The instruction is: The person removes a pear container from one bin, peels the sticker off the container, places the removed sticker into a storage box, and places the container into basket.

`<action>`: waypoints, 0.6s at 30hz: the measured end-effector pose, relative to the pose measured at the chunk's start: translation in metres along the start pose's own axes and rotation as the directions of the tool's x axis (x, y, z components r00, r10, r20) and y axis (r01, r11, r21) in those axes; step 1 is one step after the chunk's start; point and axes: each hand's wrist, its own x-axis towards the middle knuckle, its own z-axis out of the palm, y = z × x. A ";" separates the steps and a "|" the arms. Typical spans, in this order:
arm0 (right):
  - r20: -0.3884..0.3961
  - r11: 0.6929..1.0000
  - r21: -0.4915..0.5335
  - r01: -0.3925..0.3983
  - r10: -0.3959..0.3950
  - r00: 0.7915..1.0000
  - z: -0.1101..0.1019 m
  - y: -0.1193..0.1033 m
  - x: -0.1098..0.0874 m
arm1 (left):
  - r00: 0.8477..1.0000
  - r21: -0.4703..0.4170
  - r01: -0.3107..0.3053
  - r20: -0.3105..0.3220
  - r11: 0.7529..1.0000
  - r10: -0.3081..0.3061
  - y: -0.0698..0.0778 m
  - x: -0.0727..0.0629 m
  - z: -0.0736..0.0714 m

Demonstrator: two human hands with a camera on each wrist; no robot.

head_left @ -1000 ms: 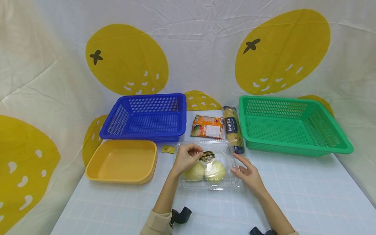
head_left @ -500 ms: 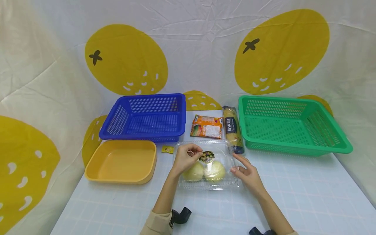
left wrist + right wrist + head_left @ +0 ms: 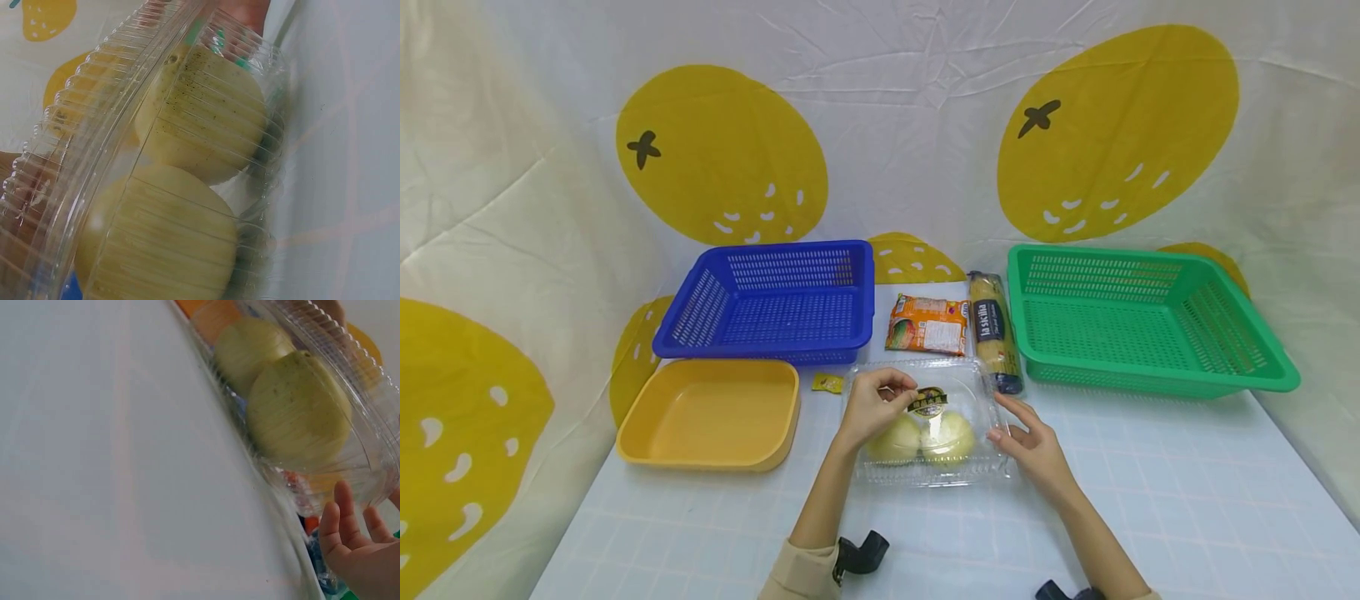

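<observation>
A clear plastic clamshell box lies closed on the table in the head view, with two round yellow-green fruits inside. On its lid is a black and gold label. My left hand is over the lid's left half, thumb and forefinger pinched together at the label's left edge; other fingers are curled behind. My right hand touches the box's right side, its thumb by the rim and its forefinger further back. In the right wrist view its fingers stand loosely against the box wall, not wrapped round it.
Behind the box lie an orange food packet and a pasta pack. A blue basket and a yellow tub stand left, with a small yellow sachet beside them. A green basket stands right.
</observation>
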 end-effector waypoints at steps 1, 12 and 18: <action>0.002 1.000 0.003 0.004 -0.004 1.000 0.000 0.000 0.000 | 1.000 -0.005 0.001 0.001 1.000 -0.001 0.000 0.000 0.000; -0.002 1.000 0.007 -0.015 0.015 1.000 0.001 -0.002 -0.001 | 1.000 -0.038 0.022 0.000 0.999 -0.022 -0.001 -0.001 0.000; -0.007 0.999 0.001 -0.034 0.034 0.999 0.002 -0.004 0.000 | 1.000 -0.047 0.026 0.003 0.999 -0.026 -0.001 -0.001 0.000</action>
